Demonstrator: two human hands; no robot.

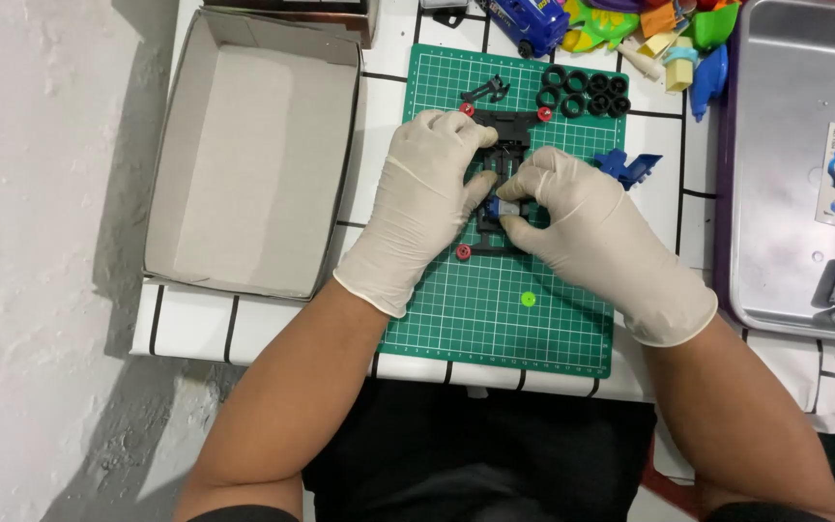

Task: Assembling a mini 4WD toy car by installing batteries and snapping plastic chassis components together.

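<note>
Both hands wear thin, cream-white disposable gloves that fit snugly over the fingers and wrinkle across the backs: the left hand (424,198) and the right hand (591,227) alike. Each glove ends in a loose cuff just past the wrist, and the forearms above are bare, with no sleeves, watch or bands showing. At the bottom of the view the lap is covered by black clothing.
</note>
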